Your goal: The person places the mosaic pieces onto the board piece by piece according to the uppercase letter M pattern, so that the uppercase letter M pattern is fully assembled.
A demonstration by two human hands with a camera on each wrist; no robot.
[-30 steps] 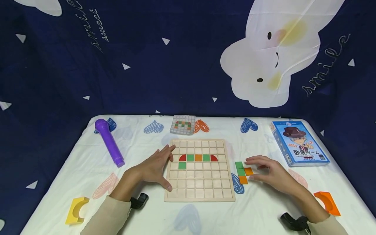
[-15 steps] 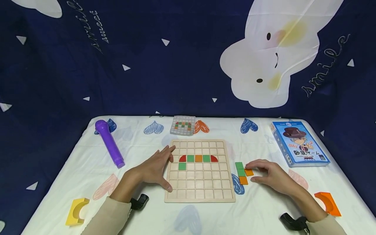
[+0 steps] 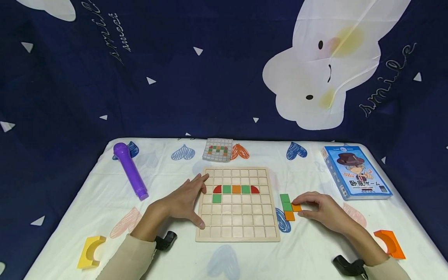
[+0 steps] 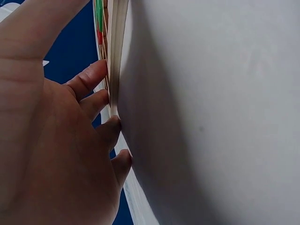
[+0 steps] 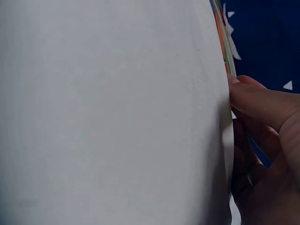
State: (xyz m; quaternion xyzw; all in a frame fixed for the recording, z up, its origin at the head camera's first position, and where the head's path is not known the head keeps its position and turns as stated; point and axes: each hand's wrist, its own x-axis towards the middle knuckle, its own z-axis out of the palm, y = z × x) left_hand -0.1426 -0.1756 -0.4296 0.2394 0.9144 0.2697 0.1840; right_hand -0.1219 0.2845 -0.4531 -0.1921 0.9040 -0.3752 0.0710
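A light wooden grid board point(image 3: 246, 219) lies mid-table. On it a row runs red quarter-round, green, orange point(image 3: 236, 189), green, red quarter-round, with one green square tile point(image 3: 217, 198) below its left end. My left hand point(image 3: 183, 200) is spread along the board's left edge, thumb and fingertips touching the rim; the left wrist view shows the fingertips against the side. Right of the board, the thumb and index finger of my right hand point(image 3: 323, 208) pinch an orange square tile point(image 3: 296, 207). Beside it lie two green tiles point(image 3: 286, 202) and another orange tile point(image 3: 289, 216).
A small printed pattern card point(image 3: 217, 149) lies behind the board. A purple toy microphone point(image 3: 131, 171) is at the back left, and a blue game box point(image 3: 357, 171) at the back right. A yellow arch block point(image 3: 89, 252) and an orange arch block point(image 3: 391, 244) sit near the front corners.
The index finger of my right hand has come down onto the orange tile, and the tile has shifted slightly toward me. My left hand stays at the board's edge.
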